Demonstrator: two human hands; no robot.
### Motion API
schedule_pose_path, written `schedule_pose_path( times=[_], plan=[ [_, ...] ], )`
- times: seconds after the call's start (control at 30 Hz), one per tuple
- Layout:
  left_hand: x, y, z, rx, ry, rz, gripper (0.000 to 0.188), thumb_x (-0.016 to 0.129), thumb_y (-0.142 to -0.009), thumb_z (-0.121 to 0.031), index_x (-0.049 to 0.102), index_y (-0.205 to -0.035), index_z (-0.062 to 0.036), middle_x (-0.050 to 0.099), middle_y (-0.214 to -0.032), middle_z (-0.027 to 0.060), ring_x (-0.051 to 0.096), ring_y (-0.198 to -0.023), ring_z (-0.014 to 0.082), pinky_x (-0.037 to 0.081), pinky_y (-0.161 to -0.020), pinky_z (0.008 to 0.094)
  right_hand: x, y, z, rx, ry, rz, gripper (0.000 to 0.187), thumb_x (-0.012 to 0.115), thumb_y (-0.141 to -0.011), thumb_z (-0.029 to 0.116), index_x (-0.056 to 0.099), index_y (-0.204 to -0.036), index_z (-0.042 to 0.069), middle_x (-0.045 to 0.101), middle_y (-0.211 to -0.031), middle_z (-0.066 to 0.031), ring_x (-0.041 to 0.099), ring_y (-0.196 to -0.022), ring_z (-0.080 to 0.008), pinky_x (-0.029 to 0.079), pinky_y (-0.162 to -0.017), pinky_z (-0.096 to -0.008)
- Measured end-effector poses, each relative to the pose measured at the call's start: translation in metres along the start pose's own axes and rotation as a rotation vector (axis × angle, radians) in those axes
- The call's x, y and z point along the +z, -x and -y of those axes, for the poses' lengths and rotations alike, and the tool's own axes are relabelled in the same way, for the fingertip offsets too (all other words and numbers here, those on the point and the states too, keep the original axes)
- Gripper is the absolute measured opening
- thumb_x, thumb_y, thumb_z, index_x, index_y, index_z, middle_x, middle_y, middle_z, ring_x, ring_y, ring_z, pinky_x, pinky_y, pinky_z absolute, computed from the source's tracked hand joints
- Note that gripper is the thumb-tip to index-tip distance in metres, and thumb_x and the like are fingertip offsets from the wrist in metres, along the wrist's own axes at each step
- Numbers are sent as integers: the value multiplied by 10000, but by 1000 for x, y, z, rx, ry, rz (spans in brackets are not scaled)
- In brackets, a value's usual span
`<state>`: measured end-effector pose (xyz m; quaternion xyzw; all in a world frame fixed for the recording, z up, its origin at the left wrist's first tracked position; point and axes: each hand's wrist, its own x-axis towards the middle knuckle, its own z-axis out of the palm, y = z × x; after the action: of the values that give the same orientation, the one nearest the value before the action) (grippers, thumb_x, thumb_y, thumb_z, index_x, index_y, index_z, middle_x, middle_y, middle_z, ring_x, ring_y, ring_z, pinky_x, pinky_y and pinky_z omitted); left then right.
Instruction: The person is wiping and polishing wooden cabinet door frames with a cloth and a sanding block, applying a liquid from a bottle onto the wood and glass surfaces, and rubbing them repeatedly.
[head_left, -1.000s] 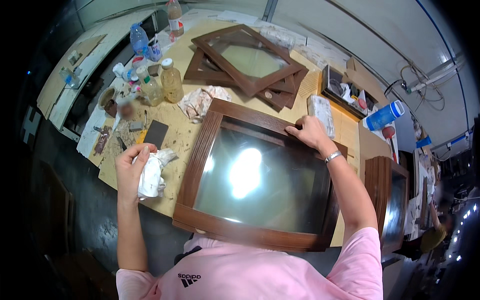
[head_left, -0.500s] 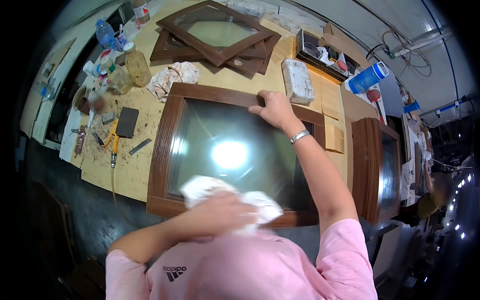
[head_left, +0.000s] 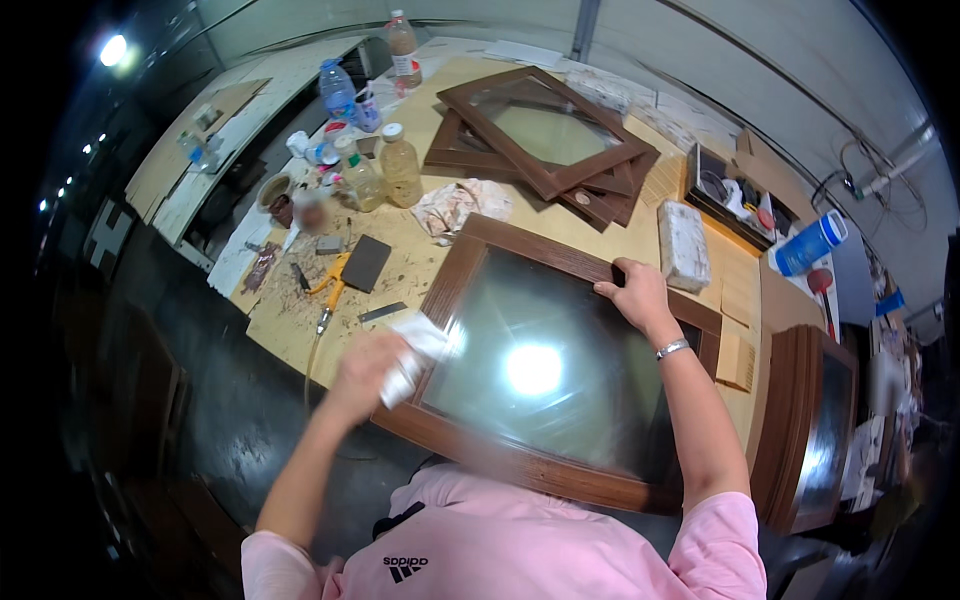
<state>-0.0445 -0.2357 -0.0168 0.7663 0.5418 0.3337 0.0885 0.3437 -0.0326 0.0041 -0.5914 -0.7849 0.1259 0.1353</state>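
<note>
A dark brown wooden-framed glass door panel (head_left: 540, 254) lies on the workbench in front of me, its glass (head_left: 560, 425) reflecting a bright light. My right hand (head_left: 638, 295) grips its far rail, the thumb on top and the fingers along the outer edge. In my left hand (head_left: 365, 376) is a bunched white cloth (head_left: 418, 345), held at the panel's left side rail and partly over it. Motion smears that hand, and I cannot tell whether the cloth touches the wood.
More framed panels (head_left: 545, 180) are stacked at the back, near a stained rag (head_left: 462, 208) and bottles (head_left: 400, 170). A yellow air gun (head_left: 337, 290) and dark block (head_left: 367, 265) lie left. A white block (head_left: 684, 246) sits beyond my right hand; stacked panels (head_left: 795, 430) stand right.
My left hand has swept the cloth from the panel's near edge to its left side. The right hand keeps its grip on the far rail. The whole view has shifted and tilted.
</note>
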Motion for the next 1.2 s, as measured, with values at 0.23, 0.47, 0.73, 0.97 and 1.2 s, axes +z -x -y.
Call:
schedule_pose_path(
  times=[0.23,0.47,0.73,0.97,1.2],
  plan=[
    [-5,-46,-30,-262,341,-340,316,670,-772,63,686,-1079,-15,659,-1174,133,616,-1100,296,483,-977,388,2,12,9,-53,-124,-153,487,767,-758,333,653,-1108,14,628,-1140,-207,570,-1105,-368,449,-962,-441],
    [-9,-86,-7,-133,566,42,342,689,-803,3,692,-1145,-15,660,-1228,142,620,-1134,236,493,-961,332,23,100,113,-282,-471,14,654,757,-751,299,557,-1336,84,417,-1460,-230,404,-1320,-423,336,-1106,-476],
    [-43,-68,239,-396,-89,-178,329,682,-770,29,668,-1096,-8,663,-1120,155,600,-1038,348,478,-918,406,60,137,188,-177,-49,-213,366,798,-655,162,634,-970,74,548,-1281,-187,491,-1178,-421,425,-953,-503],
    [-43,-86,298,-241,-360,-48,488,700,-778,11,577,-1250,-24,615,-1159,144,591,-1023,309,474,-922,404,52,136,171,289,-400,-537,147,565,-692,-79,539,-820,-11,597,-878,-135,592,-743,-216,443,-654,-270],
    [-14,-121,145,-300,903,138,461,680,-843,2,496,-1266,-4,613,-1098,87,616,-986,165,519,-882,316,56,142,162,138,306,-394,453,611,-655,-30,668,-1093,72,624,-1123,-150,563,-856,-341,490,-718,-434]
  ],
)
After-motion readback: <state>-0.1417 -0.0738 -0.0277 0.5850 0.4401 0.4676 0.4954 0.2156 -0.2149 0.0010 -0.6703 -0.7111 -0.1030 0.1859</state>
